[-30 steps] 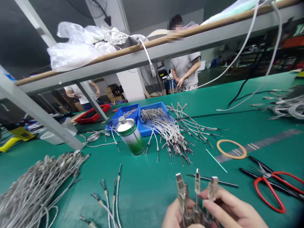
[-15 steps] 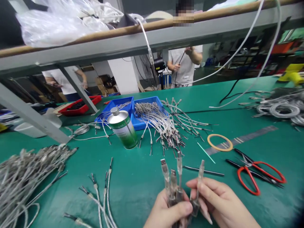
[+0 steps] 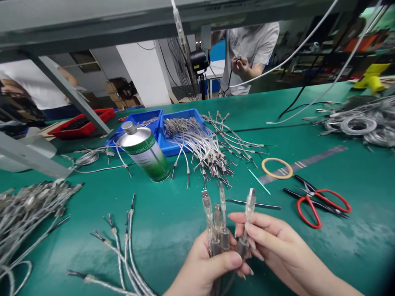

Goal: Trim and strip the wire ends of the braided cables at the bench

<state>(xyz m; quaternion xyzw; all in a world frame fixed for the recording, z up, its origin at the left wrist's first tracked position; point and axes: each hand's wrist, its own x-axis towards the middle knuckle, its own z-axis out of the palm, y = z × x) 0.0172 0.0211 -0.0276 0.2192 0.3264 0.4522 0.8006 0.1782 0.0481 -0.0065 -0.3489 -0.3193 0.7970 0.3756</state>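
My left hand (image 3: 205, 263), closed near the bottom edge, grips a bunch of clear-shelled USB cables (image 3: 207, 211). Their metal plugs point up, and dark lumps sit below the plugs. At its right, my right hand (image 3: 277, 242) pinches one USB plug (image 3: 249, 207) between thumb and fingers; this plug stands apart from the bunch, and its dark lower part is close by my left thumb. Several braided cables (image 3: 132, 246) with stripped dark wire ends lie on the green table left of my hands. The lower run of the held cables is hidden.
Beyond my hands are blue bins (image 3: 173, 150) heaped with cables and a green-white can (image 3: 145, 152). Red-handled scissors (image 3: 308, 201), a tape ring (image 3: 277, 168) and a steel ruler (image 3: 324, 156) lie right. A cable pile (image 3: 31, 218) sits left. Two people stand behind.
The pinched plug has turned in my right hand and now shows its broader face. My view has shifted, and the shelf top has left the picture. The person behind has lowered a hand.
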